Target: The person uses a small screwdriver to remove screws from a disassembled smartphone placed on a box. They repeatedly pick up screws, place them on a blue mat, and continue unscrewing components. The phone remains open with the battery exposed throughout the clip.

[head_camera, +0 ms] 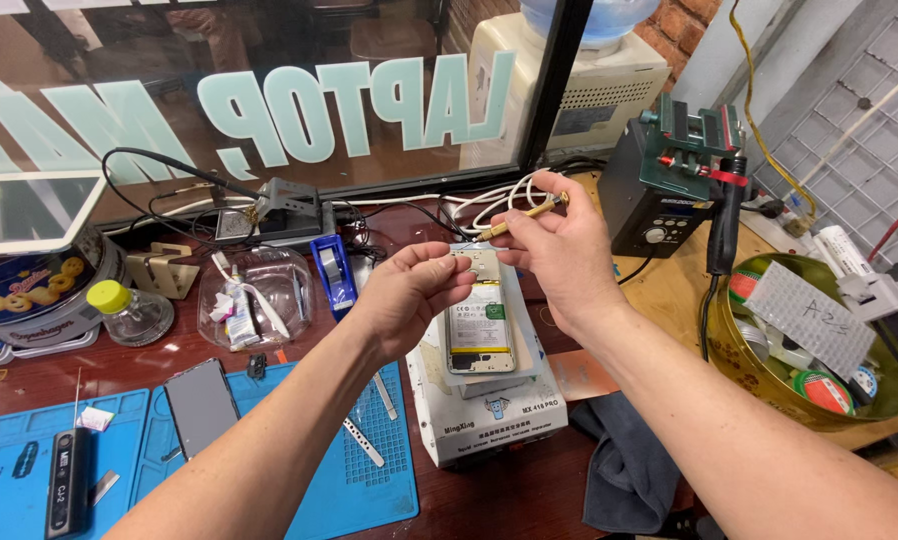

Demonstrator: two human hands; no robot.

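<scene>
My left hand (409, 295) hovers over the top end of an opened phone (479, 320), its fingers pinched together on something too small to make out. The phone lies back-open, battery showing, on a white heating-plate machine (489, 410). My right hand (559, 250) holds a thin gold-coloured tool (529, 212) between thumb and fingers, angled down-left toward the phone's top edge, just above it.
A blue work mat (369, 480) with a dark phone screen (201, 405) and metal pry tools lies at left. Behind stand a clear plastic tub, a blue tape dispenser (334, 272), and a soldering station (669, 190). A gold round tin (739, 370) of parts sits right; a grey cloth (624, 465) lies below.
</scene>
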